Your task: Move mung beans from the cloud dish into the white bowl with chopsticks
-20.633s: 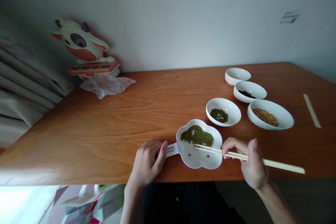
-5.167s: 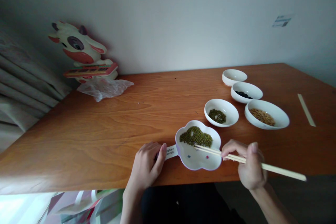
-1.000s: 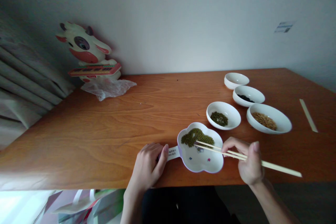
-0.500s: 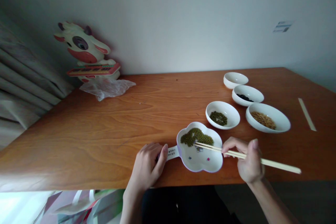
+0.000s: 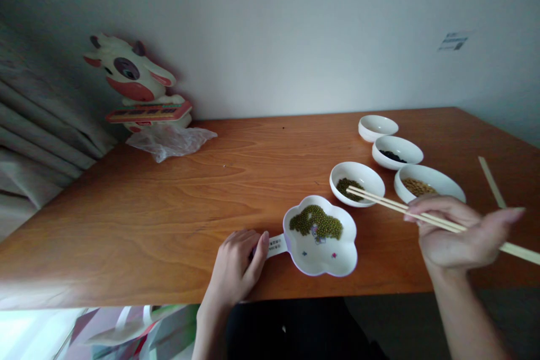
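Note:
My left hand [image 5: 238, 261] is closed round the handle of a white, flower-shaped dish [image 5: 316, 261] with a purple rim, near the table's front edge. Green mung beans [image 5: 318, 220] lie in the dish's far half. My right hand [image 5: 458, 230] holds a pair of wooden chopsticks [image 5: 392, 204], their tips over a small white bowl [image 5: 371, 175] of mung beans [image 5: 348, 187]. Whether a bean sits between the tips is too small to tell. A bowl [image 5: 449, 184] of tan beans [image 5: 415, 186] is partly covered by my right hand.
Behind stand a bowl [image 5: 407, 149] with black beans [image 5: 392, 156] and another white bowl [image 5: 377, 122]. A flat pale strip [image 5: 491, 181] lies at the right. A cow toy with a keyboard [image 5: 145, 84] and a clear plastic bag [image 5: 172, 143] are at the back left.
My right hand has moved right and away from me, carrying the chopstick tips from the flower-shaped dish to the small bowl of mung beans. My left hand stays on the handle.

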Demonstrator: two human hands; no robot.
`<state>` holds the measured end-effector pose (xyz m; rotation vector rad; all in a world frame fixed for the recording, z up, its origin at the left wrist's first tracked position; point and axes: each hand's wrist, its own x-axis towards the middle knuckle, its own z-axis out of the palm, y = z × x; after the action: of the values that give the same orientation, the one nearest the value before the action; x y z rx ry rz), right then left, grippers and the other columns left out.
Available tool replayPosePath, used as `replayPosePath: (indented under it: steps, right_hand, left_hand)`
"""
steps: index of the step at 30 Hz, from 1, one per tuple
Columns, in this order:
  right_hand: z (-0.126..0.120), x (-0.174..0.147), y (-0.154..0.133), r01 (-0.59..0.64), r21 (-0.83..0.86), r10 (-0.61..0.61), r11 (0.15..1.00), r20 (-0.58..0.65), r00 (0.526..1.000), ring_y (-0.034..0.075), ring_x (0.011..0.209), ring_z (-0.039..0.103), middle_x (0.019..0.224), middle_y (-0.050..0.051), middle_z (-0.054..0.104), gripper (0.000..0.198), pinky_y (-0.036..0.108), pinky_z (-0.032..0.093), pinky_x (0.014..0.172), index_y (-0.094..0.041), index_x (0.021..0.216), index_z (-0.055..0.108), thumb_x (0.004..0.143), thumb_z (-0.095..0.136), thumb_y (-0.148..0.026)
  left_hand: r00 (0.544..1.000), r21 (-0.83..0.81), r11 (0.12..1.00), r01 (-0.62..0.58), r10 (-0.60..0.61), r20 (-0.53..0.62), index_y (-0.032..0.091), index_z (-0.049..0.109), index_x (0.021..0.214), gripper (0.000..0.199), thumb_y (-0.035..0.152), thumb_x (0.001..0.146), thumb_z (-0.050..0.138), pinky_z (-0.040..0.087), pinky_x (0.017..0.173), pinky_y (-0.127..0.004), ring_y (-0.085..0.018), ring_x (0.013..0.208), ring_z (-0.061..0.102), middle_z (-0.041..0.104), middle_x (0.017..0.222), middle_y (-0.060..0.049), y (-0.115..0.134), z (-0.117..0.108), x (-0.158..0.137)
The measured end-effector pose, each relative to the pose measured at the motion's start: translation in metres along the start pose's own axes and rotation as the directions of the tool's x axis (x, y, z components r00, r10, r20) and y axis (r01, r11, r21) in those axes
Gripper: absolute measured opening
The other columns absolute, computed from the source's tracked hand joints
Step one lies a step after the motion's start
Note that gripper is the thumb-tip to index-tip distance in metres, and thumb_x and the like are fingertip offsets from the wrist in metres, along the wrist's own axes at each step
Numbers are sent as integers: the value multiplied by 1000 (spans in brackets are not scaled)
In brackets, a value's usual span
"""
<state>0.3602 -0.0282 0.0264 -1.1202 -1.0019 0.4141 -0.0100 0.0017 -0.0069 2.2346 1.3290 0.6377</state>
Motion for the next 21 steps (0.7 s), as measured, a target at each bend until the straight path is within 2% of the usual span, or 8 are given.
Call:
replayPosePath:
  steps: [3, 5, 7, 9, 11, 15, 21]
  right_hand:
    - [-7, 14, -1, -25, -85, 22, 996, -35, 999, 27, 64, 60, 61, 13, 63, 84, 42, 41, 62, -21, 70, 76, 100, 17, -73]
    - [-5, 7, -2, -43, -64, 43, 997, 5, 999, 27, 64, 60, 62, 13, 63, 84, 42, 42, 62, -22, 70, 76, 98, 18, -75]
    - [3, -9, -4, -57, -10, 58, 998, 90, 994, 26, 65, 61, 62, 12, 63, 85, 39, 44, 60, -23, 66, 75, 97, 17, -77]
    - [14, -29, -5, -140, -51, 149, 989, 266, 952, 25, 65, 62, 63, 10, 64, 90, 37, 47, 58, -23, 65, 75, 97, 10, -77]
    - [25, -45, -4, -167, -85, 186, 982, 339, 922, 23, 62, 61, 62, 9, 65, 87, 35, 48, 57, -22, 64, 74, 98, 15, -76]
    - [38, -57, 1, -187, -121, 219, 975, 378, 900, 22, 61, 62, 64, 7, 66, 84, 33, 49, 57, -22, 68, 74, 101, 14, -70]
    - [37, -53, 11, -183, -149, 230, 972, 409, 883, 22, 66, 63, 66, 6, 67, 84, 33, 48, 61, -22, 70, 73, 102, 12, -69]
  left_hand:
    - [1000, -3, 1000, 3, -3, -3, 21, 49, 73, 38, 36, 107, 41, 36, 71, -31, -18, 69, 52, 60, 72, -3, 0, 0, 0]
    - [1000, -6, 1000, 1, -1, -3, 21, 48, 72, 38, 35, 107, 40, 36, 70, -31, -18, 69, 52, 60, 72, -2, 1, 0, 0]
    - [1000, -7, 1000, -3, 3, 0, 21, 46, 71, 39, 35, 107, 41, 36, 70, -31, -17, 68, 52, 59, 71, -2, 1, -1, 0]
    - [1000, -9, 1000, -3, 3, 2, 21, 46, 71, 39, 35, 107, 41, 36, 70, -31, -17, 68, 52, 59, 71, -2, 1, -1, 0]
    - [1000, -9, 1000, -2, 2, 5, 21, 47, 72, 38, 34, 107, 41, 36, 70, -31, -18, 68, 52, 60, 71, -2, 0, 0, 0]
    - [1000, -8, 1000, 5, -5, 10, 21, 48, 72, 37, 34, 107, 41, 37, 70, -31, -18, 69, 52, 60, 72, -3, 0, 0, 1]
    - [1000, -15, 1000, 2, -2, 5, 21, 46, 71, 38, 34, 106, 42, 36, 70, -31, -17, 68, 51, 59, 70, -2, 2, -1, 1]
